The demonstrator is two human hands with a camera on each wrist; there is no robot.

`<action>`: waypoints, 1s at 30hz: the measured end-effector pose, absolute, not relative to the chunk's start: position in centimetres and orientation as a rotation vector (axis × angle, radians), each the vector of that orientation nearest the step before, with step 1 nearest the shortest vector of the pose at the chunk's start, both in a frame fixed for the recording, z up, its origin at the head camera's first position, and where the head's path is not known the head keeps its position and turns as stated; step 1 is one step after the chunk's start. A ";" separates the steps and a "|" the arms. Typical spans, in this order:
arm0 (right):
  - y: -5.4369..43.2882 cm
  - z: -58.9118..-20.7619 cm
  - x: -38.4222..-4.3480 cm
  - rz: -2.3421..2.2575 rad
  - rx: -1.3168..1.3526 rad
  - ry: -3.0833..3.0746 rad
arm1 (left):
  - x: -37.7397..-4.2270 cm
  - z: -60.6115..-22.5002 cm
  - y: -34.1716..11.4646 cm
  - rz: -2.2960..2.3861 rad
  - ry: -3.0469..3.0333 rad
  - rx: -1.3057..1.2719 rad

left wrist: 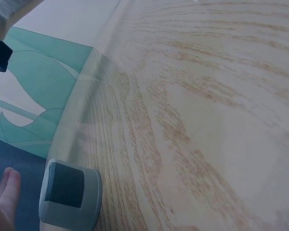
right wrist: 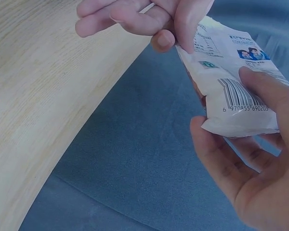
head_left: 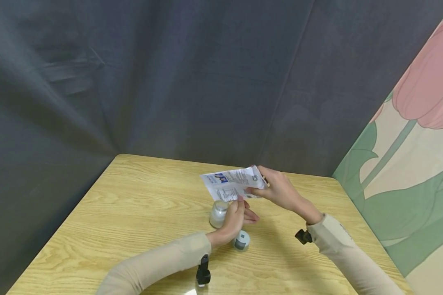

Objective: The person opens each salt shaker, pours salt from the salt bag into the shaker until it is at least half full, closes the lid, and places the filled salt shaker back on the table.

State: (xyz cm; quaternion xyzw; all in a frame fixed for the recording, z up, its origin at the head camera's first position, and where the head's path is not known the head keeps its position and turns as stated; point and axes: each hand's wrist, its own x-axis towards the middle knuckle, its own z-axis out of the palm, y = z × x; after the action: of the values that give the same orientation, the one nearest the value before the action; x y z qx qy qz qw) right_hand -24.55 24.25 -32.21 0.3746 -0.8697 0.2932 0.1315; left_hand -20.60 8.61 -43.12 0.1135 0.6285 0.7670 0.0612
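Note:
My right hand (head_left: 278, 188) grips a white printed plastic pouch (head_left: 236, 182) by one end, raised above the table and tilted. In the right wrist view the thumb lies on top by a barcode, with the other fingers beneath. My left hand (head_left: 233, 221) is at the pouch's lower edge, its thumb touching that edge and its other fingers extended. Just left of that hand stands a glass jar (head_left: 218, 217) with a pale top, partly covered by it. Close below the hand is a small round whitish container (head_left: 241, 241) with a dark square label, also seen in the left wrist view.
A light wood-grain table (head_left: 133, 205) lies under both hands. Dark curtain (head_left: 206, 82) hangs along its far and left sides. On the right is a wall with a painted tulip (head_left: 428, 78). Black wrist mounts (head_left: 203, 272) hang at both sleeves.

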 end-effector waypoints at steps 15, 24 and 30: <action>24.3 -32.1 -24.6 0.826 1.081 -2.515 | -20.4 -43.0 8.7 2.339 1.872 0.333; 24.4 -32.0 -24.6 0.858 1.101 -2.523 | -20.4 -43.0 8.6 2.326 1.876 0.328; 24.4 -32.0 -24.7 0.874 1.105 -2.522 | -20.7 -43.1 8.6 2.299 1.903 0.340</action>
State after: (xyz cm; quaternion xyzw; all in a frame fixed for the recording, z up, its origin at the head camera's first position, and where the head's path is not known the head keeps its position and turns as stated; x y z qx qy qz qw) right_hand -24.68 24.41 -32.02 0.3794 -0.8660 0.3002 0.1261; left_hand -20.67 8.56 -43.05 0.1129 0.6320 0.7636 0.0689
